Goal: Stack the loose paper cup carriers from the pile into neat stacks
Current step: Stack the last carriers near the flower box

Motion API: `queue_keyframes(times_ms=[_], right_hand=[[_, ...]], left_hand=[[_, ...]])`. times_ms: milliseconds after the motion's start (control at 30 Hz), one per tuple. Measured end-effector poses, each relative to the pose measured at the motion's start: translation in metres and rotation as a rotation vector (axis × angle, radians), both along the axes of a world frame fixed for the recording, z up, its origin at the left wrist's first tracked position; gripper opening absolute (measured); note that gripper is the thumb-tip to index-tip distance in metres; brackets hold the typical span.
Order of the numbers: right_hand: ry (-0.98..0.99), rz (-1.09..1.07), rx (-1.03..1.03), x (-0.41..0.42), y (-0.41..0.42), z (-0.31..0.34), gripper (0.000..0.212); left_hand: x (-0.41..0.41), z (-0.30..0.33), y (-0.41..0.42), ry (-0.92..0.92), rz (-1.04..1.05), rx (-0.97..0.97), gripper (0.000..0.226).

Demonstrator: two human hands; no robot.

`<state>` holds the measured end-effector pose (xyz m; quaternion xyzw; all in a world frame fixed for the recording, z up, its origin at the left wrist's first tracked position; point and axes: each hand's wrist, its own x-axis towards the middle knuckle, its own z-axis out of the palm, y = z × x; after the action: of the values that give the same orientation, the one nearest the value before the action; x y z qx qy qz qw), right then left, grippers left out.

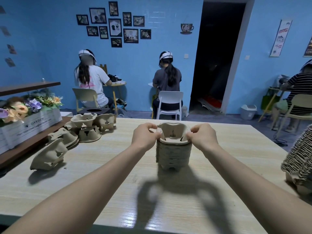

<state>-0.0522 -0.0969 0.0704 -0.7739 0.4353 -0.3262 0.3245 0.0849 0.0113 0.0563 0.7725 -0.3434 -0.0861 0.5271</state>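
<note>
A stack of brown paper cup carriers (173, 154) stands upright at the middle of the light wooden table (104, 166). The top carrier (173, 132) sits on the stack. My left hand (146, 135) pinches its left rim and my right hand (201, 135) pinches its right rim. A pile of loose carriers (87, 127) lies at the table's far left. One more loose carrier (49, 155) lies on its side nearer to me on the left.
A white planter box with flowers (30, 122) stands on a shelf at the left. Another tall stack of carriers (298, 156) leans at the right table edge. Three people sit on chairs with their backs to me beyond the table.
</note>
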Motion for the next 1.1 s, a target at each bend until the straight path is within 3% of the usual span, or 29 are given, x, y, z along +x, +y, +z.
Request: queue_keyframes(times_ms=[367,433,667,1100], right_hand=[[0.129,0.008,-0.153,0.006,0.002,-0.008,0.026],[0.132,0.071,-0.229,0.011,0.012,-0.003,0.037],[0.069,0.288,-0.391,0.047,0.063,0.0,0.035],[0.148,0.578,-0.201,0.144,0.143,-0.077,0.038]], left_hand=[[0.004,-0.009,0.005,-0.097,-0.036,0.053,0.038],[0.009,-0.01,0.011,-0.153,-0.024,0.065,0.037],[0.037,-0.026,0.058,-0.287,0.05,0.094,0.031],[0.092,-0.083,0.16,-0.284,0.237,0.216,0.031]])
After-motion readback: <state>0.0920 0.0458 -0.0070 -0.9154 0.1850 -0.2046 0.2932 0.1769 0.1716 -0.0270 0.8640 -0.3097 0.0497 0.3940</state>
